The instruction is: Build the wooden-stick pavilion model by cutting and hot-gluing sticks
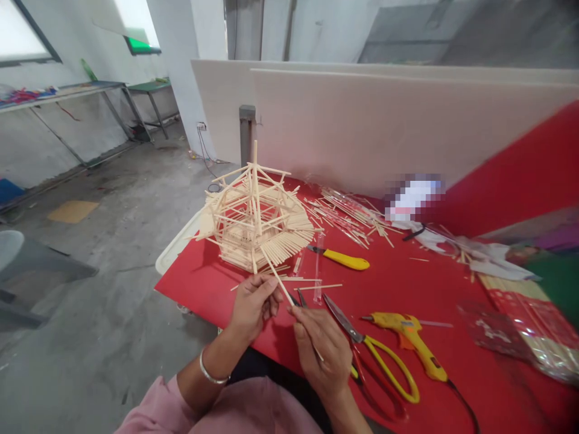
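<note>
My left hand (253,304) and my right hand (322,349) both pinch a thin wooden stick (275,276) near its lower end, at the front edge of the red table (407,289). The stick slants up and to the left toward a small tower-like model built of wooden sticks (256,220), which stands on the table just beyond my hands. A silver bangle sits on my left wrist.
Yellow-handled scissors (375,349) and a yellow glue gun (414,340) lie right of my hands. A yellow-handled knife (344,259) and a pile of loose sticks (348,214) lie farther back. White boards (362,120) stand behind the table. Plastic packets (520,325) lie at right.
</note>
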Motion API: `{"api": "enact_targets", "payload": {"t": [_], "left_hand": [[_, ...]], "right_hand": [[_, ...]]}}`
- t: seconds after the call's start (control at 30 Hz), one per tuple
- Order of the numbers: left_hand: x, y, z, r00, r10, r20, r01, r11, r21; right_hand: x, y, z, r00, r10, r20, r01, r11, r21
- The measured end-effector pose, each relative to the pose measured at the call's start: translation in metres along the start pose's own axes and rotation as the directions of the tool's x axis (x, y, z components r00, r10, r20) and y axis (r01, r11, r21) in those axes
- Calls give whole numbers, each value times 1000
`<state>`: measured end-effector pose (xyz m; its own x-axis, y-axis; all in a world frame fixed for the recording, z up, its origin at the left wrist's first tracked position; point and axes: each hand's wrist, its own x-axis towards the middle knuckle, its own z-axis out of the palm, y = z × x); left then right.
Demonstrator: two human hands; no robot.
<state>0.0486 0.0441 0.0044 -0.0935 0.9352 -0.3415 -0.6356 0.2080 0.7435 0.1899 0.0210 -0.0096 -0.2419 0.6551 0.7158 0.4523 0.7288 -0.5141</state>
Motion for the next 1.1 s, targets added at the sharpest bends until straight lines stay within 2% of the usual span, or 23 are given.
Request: {"api": "enact_targets", "payload": {"t": [0.27,0.57,0.83,1.1], "left_hand": [[7,1,-1,999,-9,-48,10,1000,16],[10,7,3,999,5,-33,-4,999,44],[14,8,3,997,23,-78,-18,998,53],[14,5,0,996,-85,-13,85,996,0]], "right_hand": [[2,3,1,999,32,1,-32,999,33],[5,7,8,991,132,-28,-127,984,123],[8,16,21,977,209,-43,-208,977,41],[9,17,23,985,168,-42,-166,984,61]]}}
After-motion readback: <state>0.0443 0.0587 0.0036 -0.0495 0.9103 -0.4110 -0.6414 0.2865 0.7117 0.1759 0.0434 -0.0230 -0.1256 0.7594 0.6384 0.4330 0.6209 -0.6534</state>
